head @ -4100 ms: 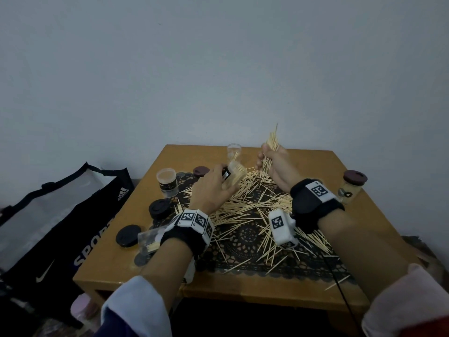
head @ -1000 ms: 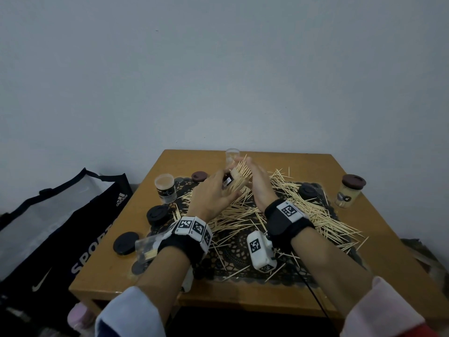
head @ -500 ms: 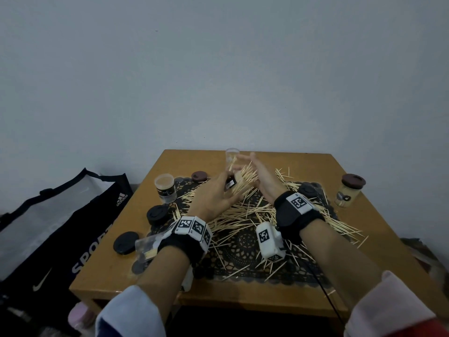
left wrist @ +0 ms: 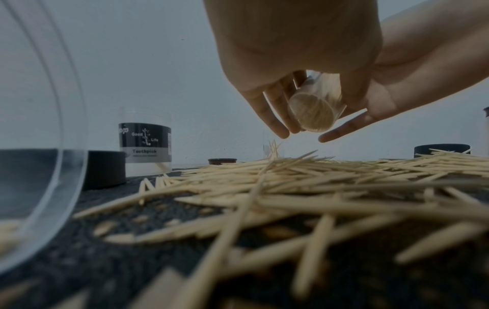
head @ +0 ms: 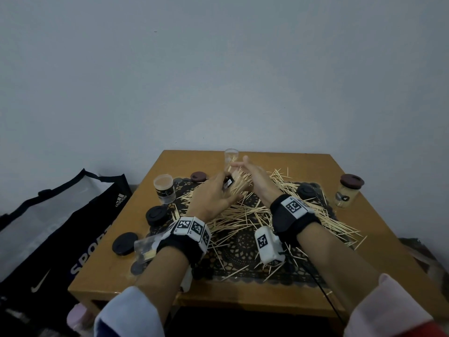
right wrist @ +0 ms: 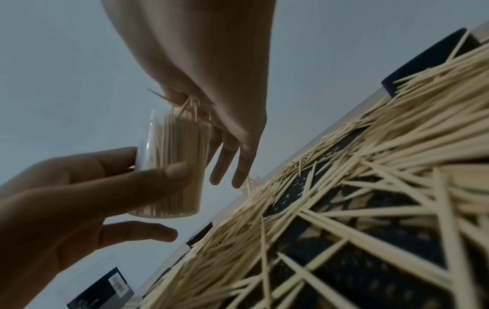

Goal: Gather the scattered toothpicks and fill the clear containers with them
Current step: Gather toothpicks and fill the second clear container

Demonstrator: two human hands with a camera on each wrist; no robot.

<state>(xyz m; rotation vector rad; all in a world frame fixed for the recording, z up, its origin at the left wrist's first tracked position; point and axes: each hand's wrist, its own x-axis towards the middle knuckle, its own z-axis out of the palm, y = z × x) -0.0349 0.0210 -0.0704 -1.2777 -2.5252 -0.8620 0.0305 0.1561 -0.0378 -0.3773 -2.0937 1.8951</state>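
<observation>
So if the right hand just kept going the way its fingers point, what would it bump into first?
Probably the small clear cup standing near the table's far edge. The right hand has straight fingers pointing away and slightly leftward, right beside that cup. Depth is hard to judge, so it might slip just past and reach the wall.

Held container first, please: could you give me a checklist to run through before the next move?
1. Left hand grips the container: ok, thumb and fingers wrap it.
2. Container packed: ok, toothpicks fill it wall to wall.
3. Mouth clear for a lid: not ok, crooked toothpicks stick out under the right hand.
4. Loose lid available: ok, lying free.
5. Next container upright: ok.
6. Scattered toothpicks gathered: not ok, many lie on the mat.
</observation>
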